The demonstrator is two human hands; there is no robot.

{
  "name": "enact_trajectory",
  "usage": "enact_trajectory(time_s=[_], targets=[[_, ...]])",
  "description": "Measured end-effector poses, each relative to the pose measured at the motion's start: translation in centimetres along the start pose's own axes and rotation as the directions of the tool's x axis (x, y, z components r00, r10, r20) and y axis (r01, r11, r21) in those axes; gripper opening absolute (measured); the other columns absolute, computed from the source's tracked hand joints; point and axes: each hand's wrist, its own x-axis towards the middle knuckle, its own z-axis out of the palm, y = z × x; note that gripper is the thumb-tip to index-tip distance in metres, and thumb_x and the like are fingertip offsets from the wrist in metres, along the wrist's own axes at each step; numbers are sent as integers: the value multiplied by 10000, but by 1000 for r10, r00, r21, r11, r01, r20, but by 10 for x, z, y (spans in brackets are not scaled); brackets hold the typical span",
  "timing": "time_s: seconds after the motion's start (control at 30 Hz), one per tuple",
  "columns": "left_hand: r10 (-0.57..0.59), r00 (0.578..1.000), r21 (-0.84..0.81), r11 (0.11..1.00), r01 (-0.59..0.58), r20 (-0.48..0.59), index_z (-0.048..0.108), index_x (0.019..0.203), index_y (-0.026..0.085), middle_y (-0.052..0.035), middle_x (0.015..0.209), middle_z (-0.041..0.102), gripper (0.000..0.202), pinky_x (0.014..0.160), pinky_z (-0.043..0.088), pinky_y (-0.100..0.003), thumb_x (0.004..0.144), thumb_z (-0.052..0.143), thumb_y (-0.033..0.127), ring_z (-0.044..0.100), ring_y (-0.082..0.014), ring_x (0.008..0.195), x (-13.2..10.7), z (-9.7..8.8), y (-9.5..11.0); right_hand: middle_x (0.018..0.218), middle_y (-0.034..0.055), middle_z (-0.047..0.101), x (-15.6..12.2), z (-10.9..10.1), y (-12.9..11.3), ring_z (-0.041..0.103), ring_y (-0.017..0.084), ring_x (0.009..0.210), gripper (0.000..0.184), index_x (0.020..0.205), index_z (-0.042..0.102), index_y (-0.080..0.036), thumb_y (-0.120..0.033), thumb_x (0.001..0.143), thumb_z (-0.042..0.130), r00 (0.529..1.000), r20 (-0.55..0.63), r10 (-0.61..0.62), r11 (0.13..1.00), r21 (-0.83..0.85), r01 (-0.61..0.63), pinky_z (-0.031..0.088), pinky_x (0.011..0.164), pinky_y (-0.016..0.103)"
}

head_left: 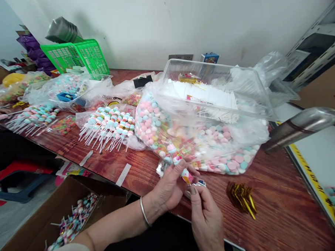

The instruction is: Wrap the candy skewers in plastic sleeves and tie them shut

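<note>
A marshmallow skewer [186,176] in a clear wrapper with a coloured label slants between my two hands, over the table's front edge. My left hand [167,186], with a bangle at its wrist, is closed around its middle. At its lower end, the thumb and fingers of my right hand [207,219] are pinched together; the exact bit they grip is hidden. Just beyond my hands lies a large clear bag of marshmallows [153,119]. A bundle of gold twist ties [243,199] rests on the table to the right of my right hand.
Behind the bag stands a clear plastic bin [212,107] with white sticks. Unwrapped marshmallow skewers [109,126] lie in a pile at left. A steel flask [303,127] leans at right. Below, a cardboard box [49,213] holds wrapped skewers. A green basket [76,56] stands at back left.
</note>
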Motion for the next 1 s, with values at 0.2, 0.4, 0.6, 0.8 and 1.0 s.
enact_trajectory(time_s=[0.2,0.4,0.6,0.8,1.0], targets=[[55,996,-92,994,-62,-72,612,980,137,50,685,542,261,668,483,-231,764,740,208,549,-72,620,13,-10,28,739,30,670,-6,-7,-2,620,188,691,306,857,676,-195,-488,824,593,995,23,95,994,50,-96,468,630,253],[51,998,-180,982,-56,-31,607,879,145,75,622,466,176,612,477,-206,802,712,264,491,-42,545,14,-12,32,522,-79,325,-10,-3,-6,239,59,408,422,757,602,-184,-595,832,546,793,489,364,660,465,-590,254,397,204],[40,997,-246,968,-56,-66,581,807,145,83,612,441,173,589,479,-185,781,731,228,466,-26,516,18,-8,38,575,-52,401,-17,-8,-4,362,83,502,329,721,567,-191,-475,885,540,904,402,142,882,363,-300,304,473,202],[33,992,-202,978,-58,-124,536,731,147,91,581,415,275,525,440,-168,706,795,234,404,-21,467,16,4,28,607,-27,529,-9,-6,-9,470,107,527,240,693,569,-194,-326,890,528,978,182,-103,995,36,98,361,515,211],[13,999,-64,998,-15,-31,588,797,138,60,579,490,223,611,459,-207,762,747,290,492,-58,530,4,7,2,579,-26,512,3,2,-2,470,120,534,298,644,528,-198,-380,879,533,996,87,-4,994,111,-5,390,515,220]])
